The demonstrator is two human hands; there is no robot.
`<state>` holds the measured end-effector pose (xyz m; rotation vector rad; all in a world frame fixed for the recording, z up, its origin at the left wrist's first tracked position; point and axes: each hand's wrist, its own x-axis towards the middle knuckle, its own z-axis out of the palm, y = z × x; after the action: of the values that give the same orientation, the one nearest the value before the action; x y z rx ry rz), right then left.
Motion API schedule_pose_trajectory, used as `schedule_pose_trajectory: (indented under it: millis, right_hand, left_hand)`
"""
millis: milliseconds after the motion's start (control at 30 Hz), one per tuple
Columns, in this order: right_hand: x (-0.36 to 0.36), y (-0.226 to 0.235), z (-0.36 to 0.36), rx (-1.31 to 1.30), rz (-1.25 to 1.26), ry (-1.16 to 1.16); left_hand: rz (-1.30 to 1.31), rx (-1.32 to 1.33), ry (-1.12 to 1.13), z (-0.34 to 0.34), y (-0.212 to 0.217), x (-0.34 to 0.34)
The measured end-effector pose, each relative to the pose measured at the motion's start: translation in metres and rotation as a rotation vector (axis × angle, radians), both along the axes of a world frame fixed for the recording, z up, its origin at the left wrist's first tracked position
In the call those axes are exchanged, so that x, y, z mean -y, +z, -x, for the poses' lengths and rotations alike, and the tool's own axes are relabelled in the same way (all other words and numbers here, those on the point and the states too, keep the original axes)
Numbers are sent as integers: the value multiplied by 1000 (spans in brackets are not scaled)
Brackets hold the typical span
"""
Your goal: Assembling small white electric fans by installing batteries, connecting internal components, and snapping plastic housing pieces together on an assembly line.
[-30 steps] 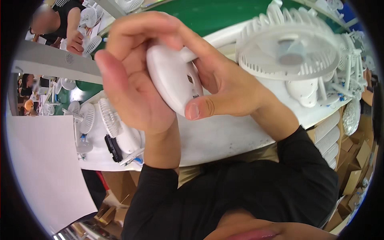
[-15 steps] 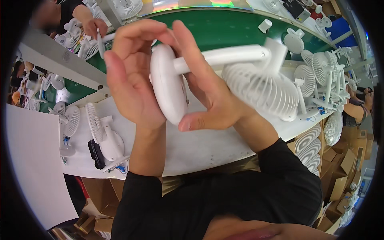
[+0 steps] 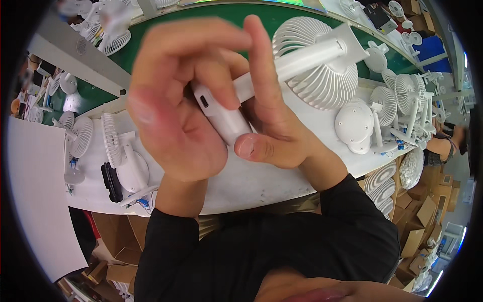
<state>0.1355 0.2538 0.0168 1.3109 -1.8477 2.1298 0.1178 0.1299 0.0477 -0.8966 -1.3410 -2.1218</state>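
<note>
A white desk fan [image 3: 301, 61] is held up in front of me, tilted sideways, with its caged head to the right. Its rounded base [image 3: 229, 121] lies between my hands, and a small dark port shows on the base's edge. My right hand [image 3: 276, 121] grips the base, thumb on the near side and fingers behind the neck. My left hand [image 3: 176, 100] curls around the base's other side, fingertips near the neck; its raised finger is smeared by motion. The base's underside is hidden from view.
Several white fans [image 3: 410, 95] crowd the bench's right side, beside a round white base [image 3: 354, 123]. More fan parts [image 3: 132, 168] and a black piece [image 3: 111, 182] lie left. Cardboard boxes [image 3: 118, 236] stand below; a grey post [image 3: 75, 53] rises upper left.
The fan has turned in my hands: its head swung up and away, and the port came into sight. My left fingers moved onto the base by the neck. A round base at right is now uncovered.
</note>
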Motion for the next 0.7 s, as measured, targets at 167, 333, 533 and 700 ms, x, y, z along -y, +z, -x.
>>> schedule_pose_trajectory:
  millis: [167, 333, 533, 700]
  right_hand:
    - [-1, 5, 8, 73, -133, -125]
    - [-43, -29, 47, 239, -524, -522]
    - [-136, -117, 95, 56, -611, -1072]
    - [-80, -76, 83, -85, -846, -1623]
  left_hand:
    - [-68, 155, 77, 18, -22, 4]
    - [-61, 404, 116, 32, -28, -3]
    - [501, 247, -256, 14, -15, -28]
    - [624, 87, -155, 2, -20, -30]
